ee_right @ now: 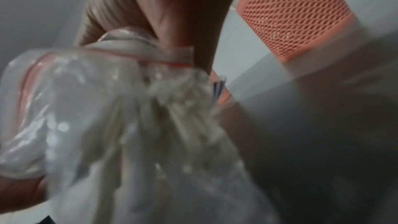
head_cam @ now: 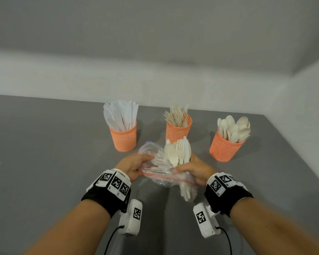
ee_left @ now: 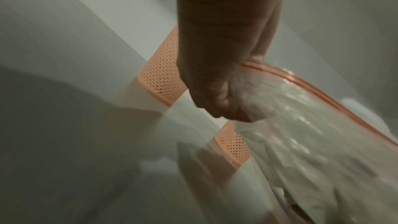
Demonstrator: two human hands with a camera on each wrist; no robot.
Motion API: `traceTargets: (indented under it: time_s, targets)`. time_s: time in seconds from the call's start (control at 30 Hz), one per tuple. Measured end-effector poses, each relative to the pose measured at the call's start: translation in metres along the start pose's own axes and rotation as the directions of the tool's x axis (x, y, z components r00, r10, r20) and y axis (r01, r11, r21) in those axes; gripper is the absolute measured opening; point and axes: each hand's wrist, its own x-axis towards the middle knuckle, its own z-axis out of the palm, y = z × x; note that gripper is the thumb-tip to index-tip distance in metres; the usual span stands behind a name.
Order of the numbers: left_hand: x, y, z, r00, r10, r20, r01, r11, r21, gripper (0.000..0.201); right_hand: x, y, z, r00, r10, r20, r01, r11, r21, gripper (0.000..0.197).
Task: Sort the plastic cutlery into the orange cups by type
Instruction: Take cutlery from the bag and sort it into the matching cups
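Observation:
Three orange mesh cups stand on the grey table: the left cup (head_cam: 124,138) holds white knives, the middle cup (head_cam: 177,132) holds forks, the right cup (head_cam: 224,148) holds spoons. In front of them both hands hold a clear zip bag (head_cam: 160,168) with a red seal strip. My left hand (head_cam: 134,163) grips the bag's left side (ee_left: 280,125). My right hand (head_cam: 193,169) grips a bundle of cream cutlery (head_cam: 179,152), whose heads stick up out of the bag; the handles show through the plastic (ee_right: 172,125) in the blurred right wrist view.
The grey table (head_cam: 44,153) meets a white wall (head_cam: 155,80) behind the cups, and its right edge runs close past the spoon cup. Cables hang from the wrist cameras near the bottom of the head view.

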Motion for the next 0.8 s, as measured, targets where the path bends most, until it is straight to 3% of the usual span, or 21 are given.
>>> traceTargets:
  time_s: [0.07, 0.1, 0.13, 0.2, 0.23, 0.27, 0.37, 0.47, 0.53, 0.6, 0.7, 0.8]
  targets:
    - [-0.002, 0.001, 0.002, 0.990, 0.120, -0.070, -0.106, 0.977, 0.185, 0.022, 0.000, -0.004, -0.001, 0.999, -0.031, -0.036, 0.036, 0.991, 0.127, 0.066]
    - [-0.003, 0.001, 0.002, 0.971, 0.225, -0.076, -0.183, 0.913, 0.364, 0.021, 0.000, -0.006, -0.001, 0.997, -0.043, -0.063, 0.054, 0.983, 0.178, 0.062]
    - [-0.004, 0.000, 0.003, 0.939, 0.342, -0.021, -0.271, 0.780, 0.563, 0.023, 0.000, -0.009, -0.001, 0.995, -0.055, -0.084, 0.071, 0.975, 0.210, 0.057]
    - [-0.009, -0.003, 0.009, 0.877, 0.436, 0.202, -0.392, 0.406, 0.825, 0.033, -0.002, -0.015, 0.002, 0.994, -0.074, -0.083, 0.089, 0.976, 0.201, 0.049]
    - [-0.012, -0.004, 0.013, 0.852, 0.433, 0.293, -0.428, 0.258, 0.866, 0.035, -0.003, -0.018, 0.004, 0.994, -0.085, -0.072, 0.096, 0.981, 0.168, 0.048]
    - [-0.015, -0.005, 0.017, 0.830, 0.430, 0.355, -0.460, 0.170, 0.871, 0.035, -0.004, -0.021, 0.007, 0.994, -0.092, -0.062, 0.099, 0.987, 0.129, 0.051]
    - [-0.023, -0.004, 0.026, 0.803, 0.393, 0.448, -0.513, 0.071, 0.856, 0.040, -0.003, -0.027, 0.009, 0.992, -0.090, -0.094, 0.099, 0.989, 0.106, 0.058]
    - [-0.020, -0.002, 0.019, 0.839, 0.292, 0.460, -0.456, -0.084, 0.886, 0.046, -0.001, -0.038, 0.003, 0.972, -0.140, -0.189, 0.174, 0.968, 0.179, 0.051]
    - [-0.017, -0.003, 0.010, 0.892, 0.243, 0.382, -0.356, -0.144, 0.923, 0.043, -0.001, -0.047, -0.001, 0.941, -0.184, -0.283, 0.255, 0.937, 0.238, 0.043]
    - [-0.014, -0.006, 0.003, 0.941, 0.226, 0.251, -0.226, -0.133, 0.965, 0.039, -0.002, -0.056, -0.003, 0.894, -0.247, -0.373, 0.353, 0.902, 0.248, 0.034]
    - [-0.010, -0.010, -0.004, 0.953, 0.303, 0.013, -0.002, -0.035, 0.999, 0.034, -0.006, -0.072, -0.008, 0.829, -0.318, -0.460, 0.471, 0.840, 0.268, 0.025]
    - [-0.015, -0.011, -0.004, 0.943, 0.295, -0.154, 0.133, 0.092, 0.987, 0.046, -0.009, -0.083, -0.012, 0.829, -0.317, -0.461, 0.486, 0.816, 0.313, 0.018]
